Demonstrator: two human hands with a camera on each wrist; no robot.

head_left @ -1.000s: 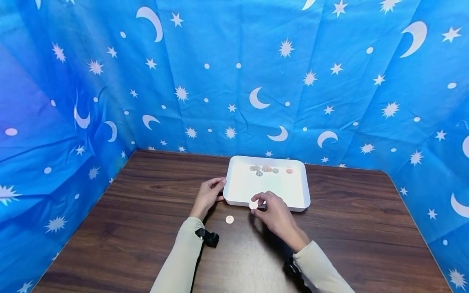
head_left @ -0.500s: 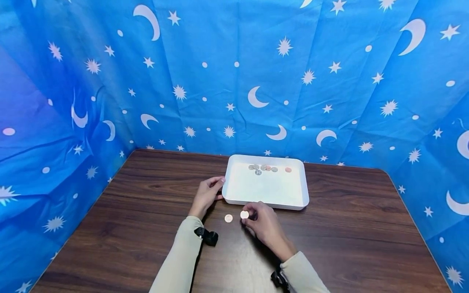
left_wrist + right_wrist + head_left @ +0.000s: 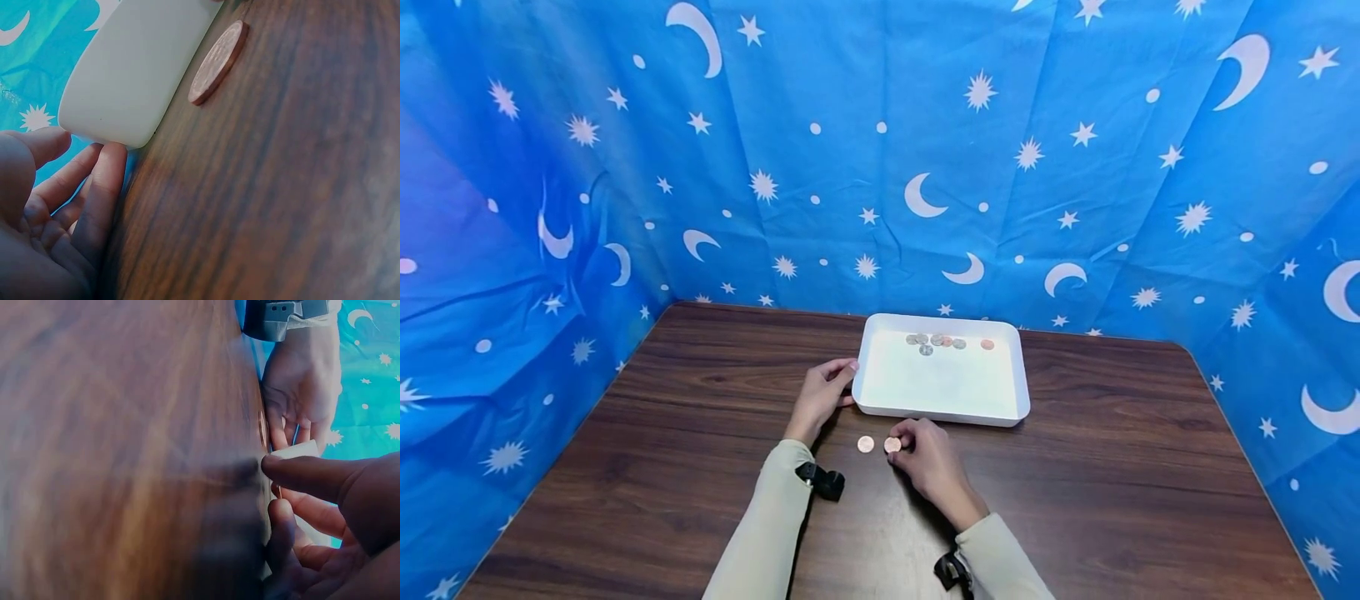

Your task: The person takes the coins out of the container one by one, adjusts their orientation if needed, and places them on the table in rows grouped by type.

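Note:
In the head view my left hand (image 3: 818,400) is at the left end of a white tray (image 3: 940,402). Its thumb touches the rim, and its fingers hold the lower corner, as the left wrist view shows. A copper coin (image 3: 892,445) is pinched between the thumb and fingers of my right hand (image 3: 931,465), just in front of the tray and low over the table. Just left of it, a second copper coin (image 3: 866,444) lies flat on the wood. Inside the tray, several silver coins (image 3: 927,350) and a couple of copper coins (image 3: 987,344) lie along the back.
The dark wooden table (image 3: 1112,483) extends to both sides of the tray. Behind and beside it hangs a blue cloth (image 3: 850,83) printed with moons and stars. Each wrist wears a black strapped device (image 3: 822,481).
My right hand has drawn back from the tray's front edge, moving left and toward me with its copper coin, down beside the other coin. The left hand has stayed at the tray.

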